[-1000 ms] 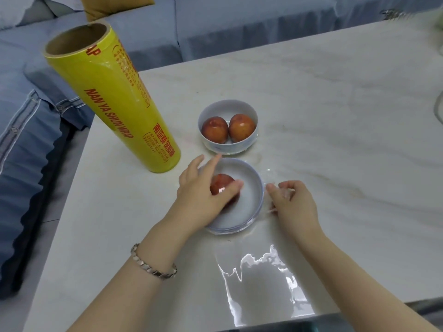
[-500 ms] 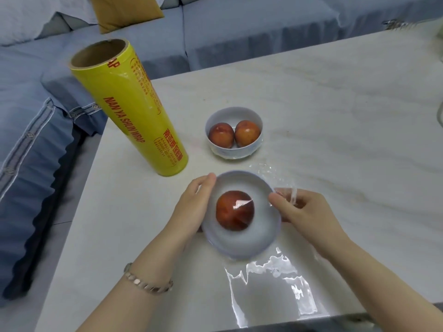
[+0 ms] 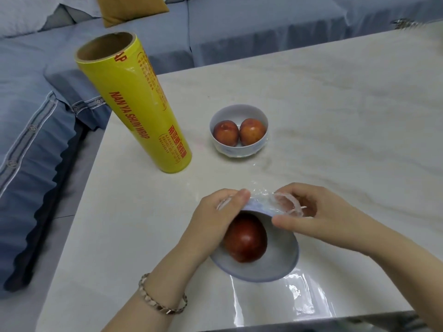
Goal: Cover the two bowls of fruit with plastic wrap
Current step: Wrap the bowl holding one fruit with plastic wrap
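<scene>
Sofa cushions (image 3: pixel 239 32) in blue run behind and to the left of the pale marble table (image 3: pixel 335 104). A tall yellow roll of plastic wrap (image 3: pixel 136 109) stands on end near the table's left edge, its cardboard core open at the top. A loose sheet of wrap (image 3: pixel 294 300) lies glossy and wrinkled on the table at the near edge.

Just beyond that sheet is the near bowl (image 3: pixel 263 269), tipped so that its opening faces the camera; it seems lifted at its far side, though its underside is hidden. The far bowl (image 3: pixel 239 149) sits upright near the foot of the roll, uncovered.

The left hand (image 3: pixel 215 224) grips the near bowl's upper left rim, thumb laid along the edge. The right hand (image 3: pixel 318 212) has its fingers curled, pinching bunched film (image 3: pixel 282 202) at the bowl's raised far rim.

One dark red fruit (image 3: pixel 247 240) lies inside the near bowl, and two orange-red fruits (image 3: pixel 225 133) sit side by side, touching, in the far one. A metal bracelet (image 3: pixel 160 305) circles the left wrist.
</scene>
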Demonstrator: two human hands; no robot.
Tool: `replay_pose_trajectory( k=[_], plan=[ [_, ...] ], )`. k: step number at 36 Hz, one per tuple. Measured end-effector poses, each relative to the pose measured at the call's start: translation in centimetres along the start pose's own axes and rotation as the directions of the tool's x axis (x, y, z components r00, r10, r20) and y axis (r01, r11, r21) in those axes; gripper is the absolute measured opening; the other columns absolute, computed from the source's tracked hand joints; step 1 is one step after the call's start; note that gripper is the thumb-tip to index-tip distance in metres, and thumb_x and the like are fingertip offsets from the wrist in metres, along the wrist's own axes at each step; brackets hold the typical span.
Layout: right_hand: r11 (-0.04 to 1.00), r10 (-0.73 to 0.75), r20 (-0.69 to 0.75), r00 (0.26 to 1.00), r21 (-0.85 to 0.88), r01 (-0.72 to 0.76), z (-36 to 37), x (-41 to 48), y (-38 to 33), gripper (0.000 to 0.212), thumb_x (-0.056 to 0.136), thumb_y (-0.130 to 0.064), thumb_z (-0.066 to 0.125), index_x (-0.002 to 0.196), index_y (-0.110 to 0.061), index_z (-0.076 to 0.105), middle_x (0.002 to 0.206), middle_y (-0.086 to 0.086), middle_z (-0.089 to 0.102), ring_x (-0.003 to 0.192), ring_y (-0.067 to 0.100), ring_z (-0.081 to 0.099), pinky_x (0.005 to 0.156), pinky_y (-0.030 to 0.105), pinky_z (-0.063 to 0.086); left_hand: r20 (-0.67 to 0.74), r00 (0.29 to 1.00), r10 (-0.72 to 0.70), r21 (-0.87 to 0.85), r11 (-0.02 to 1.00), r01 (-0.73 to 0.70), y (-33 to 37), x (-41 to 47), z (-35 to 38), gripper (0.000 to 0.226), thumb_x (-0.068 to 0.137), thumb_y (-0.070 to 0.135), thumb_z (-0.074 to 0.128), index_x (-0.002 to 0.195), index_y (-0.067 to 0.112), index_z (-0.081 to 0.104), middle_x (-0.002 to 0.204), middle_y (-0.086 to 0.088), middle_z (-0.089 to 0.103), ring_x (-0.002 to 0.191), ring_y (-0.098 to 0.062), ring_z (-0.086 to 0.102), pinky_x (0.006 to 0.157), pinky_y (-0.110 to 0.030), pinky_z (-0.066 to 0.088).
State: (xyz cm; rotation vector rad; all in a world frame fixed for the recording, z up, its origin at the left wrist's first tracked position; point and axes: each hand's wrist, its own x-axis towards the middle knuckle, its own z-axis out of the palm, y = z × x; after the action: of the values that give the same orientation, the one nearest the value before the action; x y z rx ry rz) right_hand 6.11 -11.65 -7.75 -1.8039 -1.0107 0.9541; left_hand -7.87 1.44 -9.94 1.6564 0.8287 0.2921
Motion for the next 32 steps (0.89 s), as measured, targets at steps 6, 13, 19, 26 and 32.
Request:
replay_pose_trajectory(
  k=[6,13,19,26,32],
  plan=[
    [0.992,0.108,0.133,0.985,-0.073,-0.098,-0.5,1.8,-2.7,0.083,0.060,-0.080,0.053,0.081,0.000,0.060,0.071,-0.004,0.053,0.067,0.006,0.049,0.069,0.024,0.039,-0.027,0.997,0.076,-0.014,0.997,-0.076,-0.3,-1.0,0.7,0.043,0.062,0.060,0.056,0.080,0.025,0.070,0.082,0.009,0.072,0.083,-0.007,0.066,0.077,-0.022,0.050],
    [0.990,0.055,0.300,0.953,0.111,-0.092,-0.5,2.5,-4.3,0.021,0.080,-0.032,0.061,0.069,-0.014,0.064,0.067,-0.002,0.060,0.064,0.007,0.053,0.066,0.016,0.044,-0.044,0.995,0.090,0.019,0.996,-0.090,-0.3,-1.4,0.7,0.045,0.067,0.059,0.044,0.086,0.029,0.071,0.088,0.010,0.073,0.091,-0.008,0.066,0.084,-0.027,0.051],
    [0.964,0.025,0.022,0.999,0.265,-0.030,-0.3,2.9,-3.8,0.018,0.089,-0.018,0.054,0.072,-0.013,0.052,0.047,0.001,0.047,0.041,0.010,0.042,0.044,0.015,0.038,-0.028,0.996,0.086,0.025,0.996,-0.085,0.3,-2.0,0.8,0.029,0.063,0.055,0.053,0.079,0.036,0.068,0.082,0.022,0.070,0.085,0.005,0.063,0.077,-0.009,0.045],
    [0.985,-0.173,-0.295,0.940,-0.045,0.167,0.6,3.9,-3.1,0.020,0.093,-0.025,0.047,0.074,-0.018,0.043,0.055,-0.002,0.048,0.047,0.005,0.046,0.050,0.010,0.040,-0.001,0.998,0.064,0.093,0.994,-0.064,0.6,-2.5,1.3,0.037,0.052,0.062,0.055,0.084,0.046,0.063,0.086,0.024,0.068,0.086,0.003,0.063,0.077,-0.013,0.048],
    [0.998,-0.060,-0.304,0.951,0.006,0.065,1.2,4.1,-2.5,0.022,0.095,-0.027,0.040,0.075,-0.021,0.038,0.050,0.000,0.050,0.039,0.009,0.049,0.044,0.021,0.043,-0.013,0.995,0.097,0.058,0.994,-0.096,0.6,-2.4,1.1,0.033,0.057,0.058,0.054,0.083,0.039,0.065,0.084,0.018,0.069,0.080,0.003,0.063,0.072,-0.008,0.046]
  ],
)
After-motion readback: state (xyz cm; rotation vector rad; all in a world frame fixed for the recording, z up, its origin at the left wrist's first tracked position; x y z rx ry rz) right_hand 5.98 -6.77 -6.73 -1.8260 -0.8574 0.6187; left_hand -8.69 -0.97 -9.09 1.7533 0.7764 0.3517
